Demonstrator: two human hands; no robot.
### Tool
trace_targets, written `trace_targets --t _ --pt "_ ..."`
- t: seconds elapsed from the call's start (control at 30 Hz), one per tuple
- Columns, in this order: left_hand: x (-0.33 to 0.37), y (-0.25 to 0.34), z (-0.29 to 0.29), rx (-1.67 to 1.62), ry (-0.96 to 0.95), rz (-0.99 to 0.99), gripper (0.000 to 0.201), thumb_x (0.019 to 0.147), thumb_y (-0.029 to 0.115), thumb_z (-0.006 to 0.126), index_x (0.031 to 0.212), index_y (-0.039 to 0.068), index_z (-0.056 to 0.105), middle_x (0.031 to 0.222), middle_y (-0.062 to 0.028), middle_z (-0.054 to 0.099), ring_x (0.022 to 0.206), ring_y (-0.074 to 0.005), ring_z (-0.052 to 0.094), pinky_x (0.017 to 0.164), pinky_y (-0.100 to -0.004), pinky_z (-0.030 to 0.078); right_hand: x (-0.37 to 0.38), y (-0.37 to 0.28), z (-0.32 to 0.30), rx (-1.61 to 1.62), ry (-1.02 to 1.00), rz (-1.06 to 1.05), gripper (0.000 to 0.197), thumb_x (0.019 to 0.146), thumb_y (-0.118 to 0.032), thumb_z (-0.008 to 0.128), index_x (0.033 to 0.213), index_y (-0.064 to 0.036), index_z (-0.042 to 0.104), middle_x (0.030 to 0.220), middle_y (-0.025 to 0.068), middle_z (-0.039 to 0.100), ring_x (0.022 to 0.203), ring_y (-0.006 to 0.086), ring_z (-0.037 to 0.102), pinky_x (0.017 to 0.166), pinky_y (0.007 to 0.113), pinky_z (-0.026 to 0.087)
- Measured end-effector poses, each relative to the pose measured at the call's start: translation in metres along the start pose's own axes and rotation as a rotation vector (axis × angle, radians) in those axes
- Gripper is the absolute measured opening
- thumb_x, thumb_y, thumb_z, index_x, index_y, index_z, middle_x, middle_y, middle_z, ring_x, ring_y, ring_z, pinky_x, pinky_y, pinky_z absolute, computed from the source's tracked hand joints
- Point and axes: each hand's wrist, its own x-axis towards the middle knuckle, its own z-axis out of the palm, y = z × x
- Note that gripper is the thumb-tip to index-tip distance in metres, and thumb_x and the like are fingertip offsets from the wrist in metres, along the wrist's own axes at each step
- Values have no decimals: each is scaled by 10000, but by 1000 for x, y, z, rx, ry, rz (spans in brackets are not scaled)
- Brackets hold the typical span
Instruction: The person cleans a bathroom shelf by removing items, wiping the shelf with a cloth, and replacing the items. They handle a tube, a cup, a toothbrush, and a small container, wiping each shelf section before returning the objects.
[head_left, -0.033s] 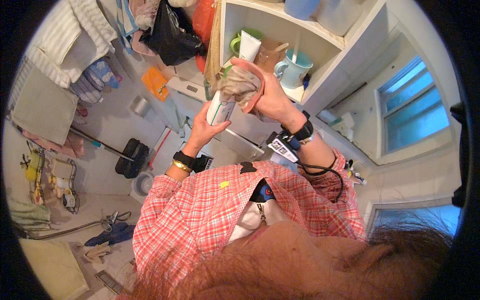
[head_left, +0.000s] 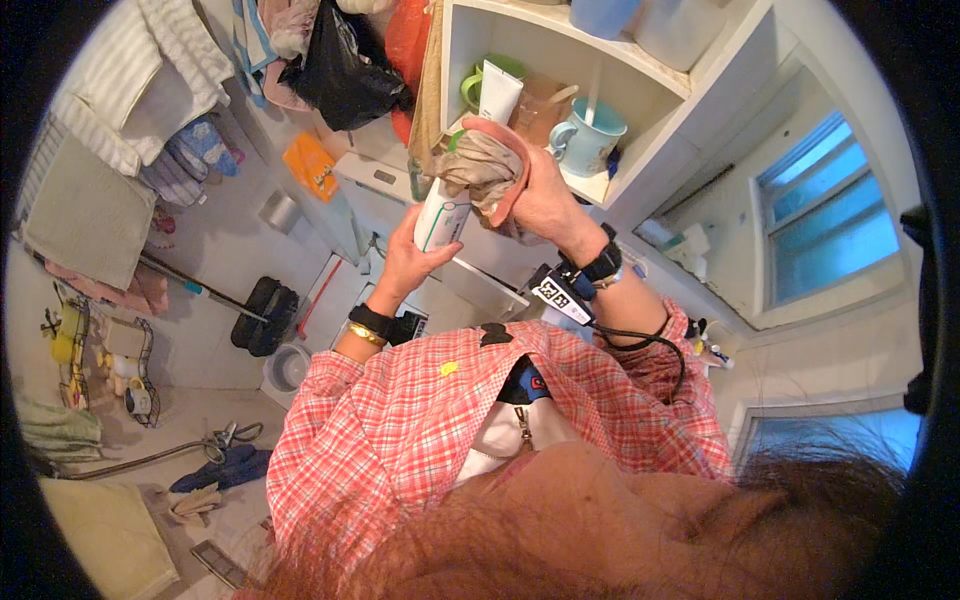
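A white bottle (head_left: 440, 222) with a thin green line on its side is gripped by my left hand (head_left: 405, 262), fingers wrapped round its lower part. My right hand (head_left: 550, 205) is closed on a crumpled greyish-beige cloth (head_left: 482, 168) with a pink edge. The cloth presses against the bottle's upper end and hides it. Both hands are held up in front of the shelf. Just behind the cloth, a white squeeze tube (head_left: 498, 92) stands at a green cup (head_left: 472, 88). Right of that is a light-blue mug (head_left: 588, 138) with a handle.
The white shelf unit (head_left: 625, 48) stands close behind my right hand. A black plastic bag (head_left: 350, 70) hangs at the upper left, with an orange packet (head_left: 310, 167) below it. Towels (head_left: 90, 215) hang on the left, near a black brush (head_left: 263, 315).
The cloth's folds have shifted slightly at the bottle's top, and my right wrist has turned a little. My left hand keeps its hold on the bottle.
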Motion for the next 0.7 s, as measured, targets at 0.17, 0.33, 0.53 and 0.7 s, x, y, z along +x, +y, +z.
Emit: trace_targets --t 0.17,0.33,0.53,0.7 --pt "-2 -7 2 46 124 33 647 675 160 830 1241 46 537 1089 -128 647 993 -217 639 864 -343 501 -3 8 11 557 -32 71 462 865 7 585 1320 -31 514 1187 29 608 1058 78 566 912 248 481" --pt "-5 -15 -7 227 193 110 603 667 127 825 1196 43 548 1067 -102 646 956 -195 625 842 -330 506 -8 19 7 618 -105 70 559 872 -129 676 1354 -30 411 1341 113 512 1144 169 563 975 314 469" --pt "-15 -23 -5 246 187 65 606 624 128 831 1165 49 570 1076 -130 634 954 -274 643 846 -356 508 -15 50 15 631 130 -27 466 915 -210 586 1314 -6 461 1264 99 569 1080 165 599 960 314 474" --pt "-15 -14 5 135 123 -38 598 654 164 838 1167 36 559 1054 -136 648 942 -233 647 826 -342 508 -13 79 36 126 262 153 432 902 5 541 1330 -31 491 1162 67 631 988 111 602 882 290 504"
